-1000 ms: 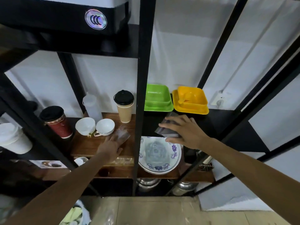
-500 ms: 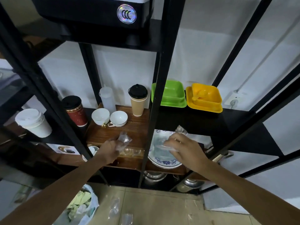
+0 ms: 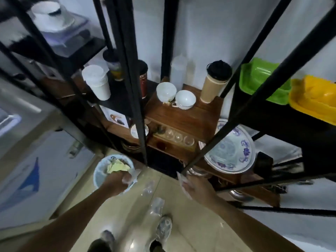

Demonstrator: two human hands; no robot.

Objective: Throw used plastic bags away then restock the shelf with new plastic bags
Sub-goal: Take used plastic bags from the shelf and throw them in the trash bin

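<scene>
My left hand [image 3: 118, 182] is low, at the right rim of a bag-lined waste bin [image 3: 99, 176] on the floor, closed on a crumpled clear plastic bag [image 3: 133, 176]. At the shelf's foot my right hand [image 3: 195, 187] grips another clear plastic bag [image 3: 181, 180]. Two more clear plastic bags [image 3: 156, 206] lie on the floor tiles between my arms. The black metal shelf [image 3: 136, 99] rises in front of me.
The shelf holds cups [image 3: 166, 91], a brown lidded cup [image 3: 211, 86], a wooden stand [image 3: 181, 115], a patterned plate [image 3: 231, 151], a green tray [image 3: 261, 84] and a yellow tray [image 3: 314, 100]. A white appliance [image 3: 36, 170] stands at left. My feet [image 3: 163, 228] are below.
Both hands came down from the wooden stand and plate level to floor height, each still holding its bag. My view tilted down and left, bringing the bin under my left hand.
</scene>
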